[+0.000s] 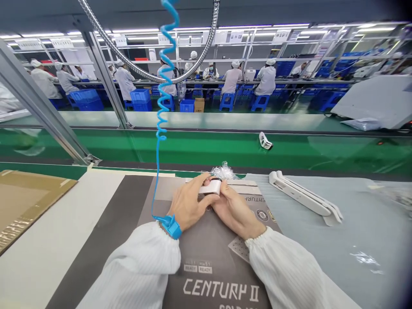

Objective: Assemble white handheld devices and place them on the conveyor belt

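Note:
Both my hands meet over a dark printed cardboard sheet and hold a small white plastic part with a dark upper edge. My left hand wraps the part from the left, fingers over its far side and thumb at its near edge. From the right, my right hand grips it with curled fingers and thumb. A blue wrist strap with a coiled cord sits on my left wrist. Just beyond my hands lies crumpled clear plastic.
A long white plastic piece lies on the grey mat at right. Left is a brown cardboard piece. A small white part rests on the green conveyor. The coiled blue cord hangs ahead. Several co-workers sit beyond.

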`<state>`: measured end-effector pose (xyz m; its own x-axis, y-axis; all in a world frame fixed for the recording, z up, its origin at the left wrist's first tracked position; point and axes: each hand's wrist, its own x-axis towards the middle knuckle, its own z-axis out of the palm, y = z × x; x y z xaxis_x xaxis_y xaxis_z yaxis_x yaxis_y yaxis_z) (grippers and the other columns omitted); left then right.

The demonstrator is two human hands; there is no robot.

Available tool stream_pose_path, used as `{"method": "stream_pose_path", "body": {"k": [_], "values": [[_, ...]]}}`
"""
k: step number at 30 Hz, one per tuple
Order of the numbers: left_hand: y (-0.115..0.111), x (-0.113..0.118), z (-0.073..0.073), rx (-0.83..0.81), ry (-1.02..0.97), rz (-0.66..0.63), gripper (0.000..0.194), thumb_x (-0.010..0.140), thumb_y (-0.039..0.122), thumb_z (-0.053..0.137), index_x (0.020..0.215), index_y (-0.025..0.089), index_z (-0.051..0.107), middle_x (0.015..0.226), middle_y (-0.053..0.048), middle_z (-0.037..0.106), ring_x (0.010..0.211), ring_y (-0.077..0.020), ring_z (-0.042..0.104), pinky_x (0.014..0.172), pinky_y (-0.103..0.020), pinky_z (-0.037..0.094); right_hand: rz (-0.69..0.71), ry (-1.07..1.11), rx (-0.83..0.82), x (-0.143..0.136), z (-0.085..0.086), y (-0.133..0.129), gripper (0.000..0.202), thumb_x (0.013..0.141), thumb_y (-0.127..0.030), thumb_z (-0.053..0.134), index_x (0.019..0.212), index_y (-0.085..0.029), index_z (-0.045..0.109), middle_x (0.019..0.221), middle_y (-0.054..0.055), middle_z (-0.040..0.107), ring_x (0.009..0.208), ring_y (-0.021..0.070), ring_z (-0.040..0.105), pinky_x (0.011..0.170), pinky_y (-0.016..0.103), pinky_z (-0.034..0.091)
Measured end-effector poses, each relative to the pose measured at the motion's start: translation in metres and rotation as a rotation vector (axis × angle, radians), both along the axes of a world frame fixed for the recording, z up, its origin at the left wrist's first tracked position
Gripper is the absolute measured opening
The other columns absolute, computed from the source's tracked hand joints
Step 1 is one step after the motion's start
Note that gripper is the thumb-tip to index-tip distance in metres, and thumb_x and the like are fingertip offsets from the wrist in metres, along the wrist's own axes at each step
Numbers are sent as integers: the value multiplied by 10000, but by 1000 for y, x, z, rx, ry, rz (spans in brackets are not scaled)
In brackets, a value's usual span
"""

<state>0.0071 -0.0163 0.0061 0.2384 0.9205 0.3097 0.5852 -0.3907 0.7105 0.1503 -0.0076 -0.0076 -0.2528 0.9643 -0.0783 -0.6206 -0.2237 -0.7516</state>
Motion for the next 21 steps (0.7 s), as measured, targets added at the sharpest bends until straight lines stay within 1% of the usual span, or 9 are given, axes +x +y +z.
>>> {"method": "stream_pose_path", "body": {"k": [2, 5, 7, 8, 10, 12, 15, 18, 21], "values": [[6, -13, -1, -170, 47, 64, 405, 842, 446, 656, 1189, 242, 610, 1117, -66, 710, 1013, -255, 658, 845, -350, 490, -37, 1, -35, 0, -1, 2, 272, 924, -474, 558, 946, -221, 657, 1045, 45, 698, 1114, 217, 630, 1061, 389, 479], [21, -36, -1, -420, -72, 148, 374, 836, 500, 633, 1030, 181, 624, 840, -64, 728, 686, -189, 655, 615, -277, 475, -89, -27, -142, 1, -4, 5, 259, 958, -415, 525, 1044, -203, 647, 1198, 77, 682, 1150, 206, 630, 1091, 379, 460], [39, -53, 1, -451, -127, 271, 329, 876, 457, 588, 1039, 171, 601, 762, -46, 715, 575, -148, 618, 552, -246, 452, -103, -45, -177, 2, -6, 6, 226, 946, -369, 562, 1061, -193, 646, 1262, 100, 662, 1157, 213, 634, 1092, 383, 464], [51, -62, 3, -418, -101, 354, 283, 892, 399, 574, 1063, 174, 591, 775, -45, 719, 577, -142, 624, 563, -242, 460, -104, -52, -180, 2, -7, 7, 210, 934, -352, 586, 1052, -191, 652, 1271, 105, 660, 1151, 217, 640, 1087, 384, 469], [80, -78, 8, -320, 35, 537, 261, 893, 264, 555, 1145, 201, 567, 877, -51, 736, 672, -158, 676, 648, -260, 497, -90, -67, -161, 3, -9, 7, 201, 912, -346, 623, 1035, -193, 667, 1258, 102, 669, 1139, 216, 646, 1082, 377, 474], [109, -94, 12, -290, 103, 633, 353, 892, 190, 523, 1245, 205, 525, 1005, -88, 733, 846, -207, 706, 764, -315, 514, -72, -78, -143, 5, -10, 8, 208, 887, -364, 658, 1021, -207, 683, 1227, 86, 684, 1131, 209, 646, 1079, 368, 475], [140, -111, 15, -272, 208, 740, 412, 816, 103, 580, 1221, 173, 555, 1134, -143, 700, 1112, -291, 648, 934, -401, 478, -73, -63, -156, 5, -11, 9, 209, 845, -366, 710, 989, -215, 696, 1180, 74, 699, 1109, 205, 650, 1066, 364, 478], [147, -119, 13, -242, 287, 797, 412, 756, 70, 619, 1157, 159, 595, 1227, -173, 655, 1246, -342, 560, 1025, -466, 424, -78, -31, -170, 5, -12, 9, 214, 798, -341, 759, 957, -212, 696, 1151, 68, 700, 1076, 201, 654, 1047, 359, 477], [133, -116, 10, -185, 336, 810, 385, 791, 93, 595, 1174, 132, 596, 1335, -210, 570, 1305, -361, 499, 1066, -505, 382, -62, -20, -147, 5, -12, 10, 236, 757, -310, 795, 945, -209, 695, 1117, 51, 694, 1041, 186, 652, 1028, 351, 471]]}}
